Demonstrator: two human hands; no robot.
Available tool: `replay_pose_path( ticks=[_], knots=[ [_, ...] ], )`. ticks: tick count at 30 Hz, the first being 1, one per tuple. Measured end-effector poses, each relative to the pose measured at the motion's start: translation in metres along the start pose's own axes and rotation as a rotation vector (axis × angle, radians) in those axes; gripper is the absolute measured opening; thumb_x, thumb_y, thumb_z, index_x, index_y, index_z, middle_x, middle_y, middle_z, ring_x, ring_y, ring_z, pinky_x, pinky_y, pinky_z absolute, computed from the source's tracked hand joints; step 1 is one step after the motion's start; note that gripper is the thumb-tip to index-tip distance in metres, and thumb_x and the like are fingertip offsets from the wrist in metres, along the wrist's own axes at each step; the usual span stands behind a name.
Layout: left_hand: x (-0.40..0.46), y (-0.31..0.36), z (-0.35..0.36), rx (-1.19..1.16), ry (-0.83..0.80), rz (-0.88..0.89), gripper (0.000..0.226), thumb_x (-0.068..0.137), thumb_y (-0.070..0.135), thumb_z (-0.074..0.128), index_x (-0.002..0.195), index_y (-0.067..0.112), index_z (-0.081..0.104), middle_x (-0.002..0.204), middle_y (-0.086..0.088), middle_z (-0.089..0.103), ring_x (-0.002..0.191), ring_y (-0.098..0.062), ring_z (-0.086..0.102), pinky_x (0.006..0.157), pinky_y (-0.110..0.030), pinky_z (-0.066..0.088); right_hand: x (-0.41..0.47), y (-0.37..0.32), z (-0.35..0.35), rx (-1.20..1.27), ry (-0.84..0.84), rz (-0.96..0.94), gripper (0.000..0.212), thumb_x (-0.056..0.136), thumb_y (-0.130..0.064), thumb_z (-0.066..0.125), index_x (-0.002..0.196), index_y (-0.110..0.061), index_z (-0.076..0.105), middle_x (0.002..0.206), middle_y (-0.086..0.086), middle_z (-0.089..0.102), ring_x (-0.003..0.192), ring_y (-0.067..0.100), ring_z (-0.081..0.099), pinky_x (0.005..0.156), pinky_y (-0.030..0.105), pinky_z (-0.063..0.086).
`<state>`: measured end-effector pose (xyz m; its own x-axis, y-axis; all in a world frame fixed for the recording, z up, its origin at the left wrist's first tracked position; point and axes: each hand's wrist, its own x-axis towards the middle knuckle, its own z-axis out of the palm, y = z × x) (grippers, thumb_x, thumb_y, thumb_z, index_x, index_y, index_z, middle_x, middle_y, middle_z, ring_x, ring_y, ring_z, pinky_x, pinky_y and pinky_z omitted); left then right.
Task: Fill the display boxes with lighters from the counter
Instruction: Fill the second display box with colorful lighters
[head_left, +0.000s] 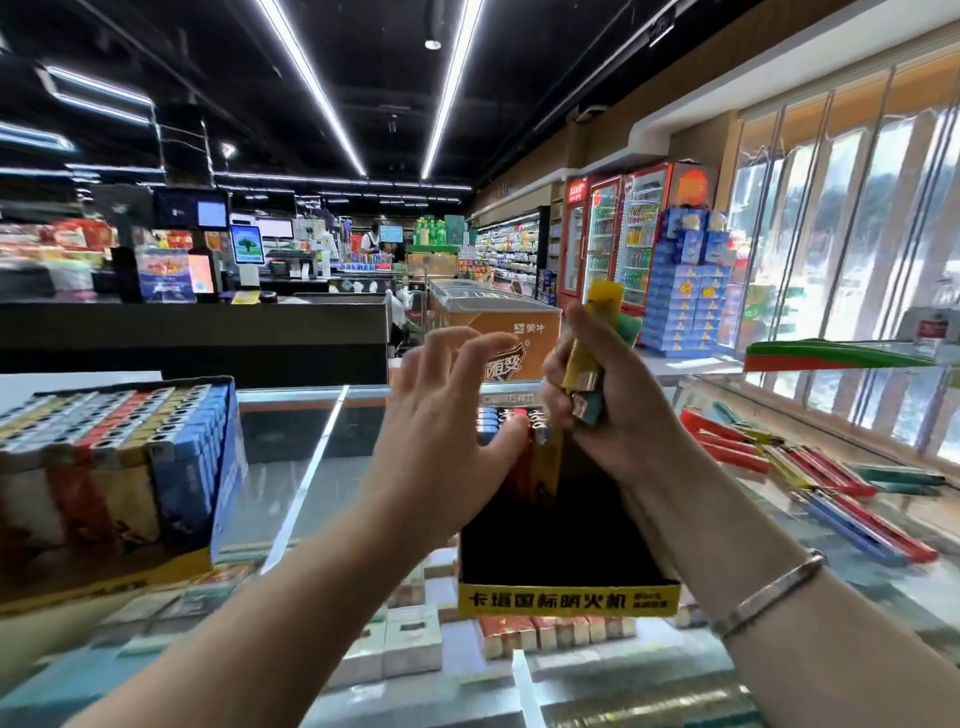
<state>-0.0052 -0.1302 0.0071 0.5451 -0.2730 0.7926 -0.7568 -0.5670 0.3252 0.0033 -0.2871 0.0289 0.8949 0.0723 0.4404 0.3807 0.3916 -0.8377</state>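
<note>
A black display box (569, 595) with a yellow front strip stands on the glass counter in front of me, mostly empty inside. A short row of lighters (524, 423) stands at its far end. My left hand (447, 415) is spread, its thumb pressing against that row. My right hand (613, 410) is closed around a bunch of lighters (592, 348), yellow and green ones sticking up, just above the box's far right side. A full display box (119, 467) of lighters stands at the left. Loose lighters (810, 467) lie scattered on the counter at the right.
The glass counter (291, 447) has cigarette packs (405, 639) under its top. A dark checkout counter (192, 332) and an orange freezer chest (493, 332) stand beyond. Drink fridges (613, 234) and windows line the right side.
</note>
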Motion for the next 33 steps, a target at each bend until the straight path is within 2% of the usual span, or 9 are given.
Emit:
replay_pose_path(
  ticks=[2,5,7,11,14,17,23,28,33],
  knots=[
    [0.001,0.003,0.002,0.068,0.056,0.105,0.06,0.075,0.039,0.071,0.129,0.026,0.046,0.121,0.002,0.046,0.111,-0.008,0.031,0.093,-0.027,0.029,-0.004,-0.002,-0.002,-0.011,-0.053,-0.046,0.028,0.075,-0.039,0.064,0.074,-0.014,0.052,0.054,0.0,0.052,0.04,0.01,0.047,0.039,0.018,0.038],
    [0.001,0.013,0.005,-0.023,0.054,0.059,0.054,0.076,0.054,0.061,0.122,0.031,0.045,0.096,0.026,0.049,0.098,0.002,0.036,0.081,-0.012,0.026,-0.009,-0.001,0.002,-0.032,-0.061,-0.094,0.029,0.062,-0.038,0.071,0.073,-0.015,0.059,0.056,0.001,0.054,0.045,0.011,0.052,0.041,0.02,0.044],
    [-0.002,0.016,0.006,-0.123,0.007,0.011,0.049,0.075,0.057,0.058,0.115,0.033,0.043,0.08,0.029,0.052,0.089,0.001,0.049,0.077,-0.012,0.034,-0.011,0.001,0.007,-0.047,-0.061,-0.092,0.028,0.058,-0.037,0.072,0.07,-0.014,0.062,0.059,0.0,0.057,0.05,0.011,0.055,0.047,0.02,0.048],
    [-0.001,0.015,-0.001,-0.545,-0.063,-0.228,0.038,0.078,0.034,0.068,0.107,0.026,0.045,0.076,0.004,0.07,0.072,-0.005,0.067,0.067,-0.026,0.055,-0.015,0.003,0.011,-0.103,-0.037,-0.105,0.025,0.065,-0.032,0.068,0.073,-0.012,0.056,0.053,-0.005,0.054,0.045,0.007,0.051,0.041,0.018,0.043],
    [-0.001,0.017,-0.001,-0.686,-0.045,-0.273,0.03,0.08,0.016,0.07,0.104,0.02,0.052,0.076,-0.001,0.071,0.067,-0.007,0.068,0.059,-0.016,0.051,-0.015,0.005,0.011,-0.196,0.016,-0.168,0.019,0.066,-0.036,0.066,0.07,-0.019,0.059,0.056,-0.005,0.056,0.047,0.01,0.051,0.041,0.021,0.043],
    [0.002,0.02,0.001,-0.756,-0.005,-0.256,0.016,0.084,0.013,0.065,0.097,0.022,0.061,0.08,-0.002,0.069,0.072,-0.012,0.068,0.058,-0.02,0.053,-0.014,0.004,0.007,-0.225,0.016,-0.218,0.028,0.065,-0.043,0.067,0.072,-0.017,0.059,0.058,0.002,0.056,0.046,0.012,0.051,0.044,0.024,0.042],
    [0.012,0.017,0.005,-0.654,0.036,-0.241,0.031,0.09,0.007,0.055,0.093,0.037,0.06,0.1,-0.003,0.064,0.088,-0.013,0.064,0.08,-0.024,0.053,-0.009,-0.003,-0.031,-0.47,0.307,-0.234,0.023,0.082,-0.032,0.065,0.07,-0.015,0.054,0.055,0.001,0.054,0.043,0.011,0.049,0.042,0.021,0.041],
    [0.014,0.01,0.01,-0.535,0.033,-0.24,0.019,0.089,0.012,0.058,0.096,0.03,0.06,0.087,0.01,0.065,0.078,0.002,0.06,0.071,-0.012,0.048,-0.008,-0.001,-0.052,-0.801,0.452,-0.332,0.022,0.087,-0.02,0.063,0.067,-0.019,0.055,0.072,0.019,0.061,0.058,0.022,0.054,0.058,0.034,0.046],
    [0.023,0.018,0.019,-0.543,-0.012,-0.239,0.022,0.087,0.011,0.061,0.088,0.033,0.064,0.083,0.012,0.067,0.076,0.003,0.061,0.069,-0.01,0.047,-0.009,-0.002,-0.058,-0.819,0.555,-0.381,0.019,0.089,-0.021,0.06,0.075,-0.007,0.058,0.076,0.021,0.061,0.066,0.036,0.055,0.061,0.042,0.049]
  ],
)
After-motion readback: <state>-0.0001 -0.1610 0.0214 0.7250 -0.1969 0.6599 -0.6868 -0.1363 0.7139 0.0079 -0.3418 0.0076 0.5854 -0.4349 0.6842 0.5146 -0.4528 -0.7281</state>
